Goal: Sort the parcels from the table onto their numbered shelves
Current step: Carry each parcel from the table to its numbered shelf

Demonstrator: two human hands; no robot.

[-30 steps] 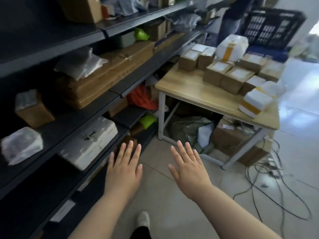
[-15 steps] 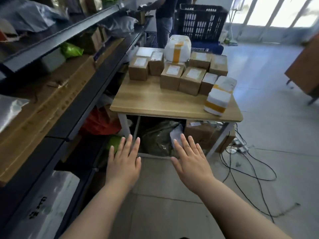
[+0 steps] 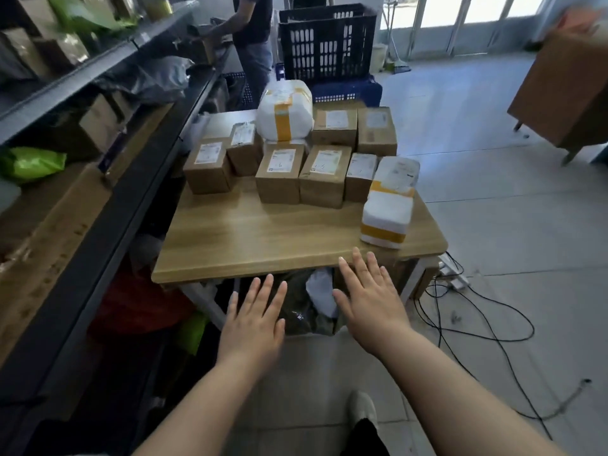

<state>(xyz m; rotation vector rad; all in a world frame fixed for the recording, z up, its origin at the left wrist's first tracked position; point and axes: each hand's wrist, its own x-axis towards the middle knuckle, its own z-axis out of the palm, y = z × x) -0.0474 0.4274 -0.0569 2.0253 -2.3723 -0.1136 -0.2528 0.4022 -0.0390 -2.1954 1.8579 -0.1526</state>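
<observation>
Parcels crowd table, shelves hold pkgs (crate contents unclear).

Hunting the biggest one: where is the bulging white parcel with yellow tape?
Head view: the bulging white parcel sits at the far middle of the wooden table, left of a brown cardboard box, before the black plastic crate.

Straight ahead I see a black slatted plastic crate standing on a low blue plastic crate. Just left of them stands another person in a dark top and jeans, one arm stretched out to the left. On my right is a brown wooden cabinet on short legs. Thin black cables loop across the pale grey tiled floor near a white power strip. Bright glass doors line the far wall.
</observation>
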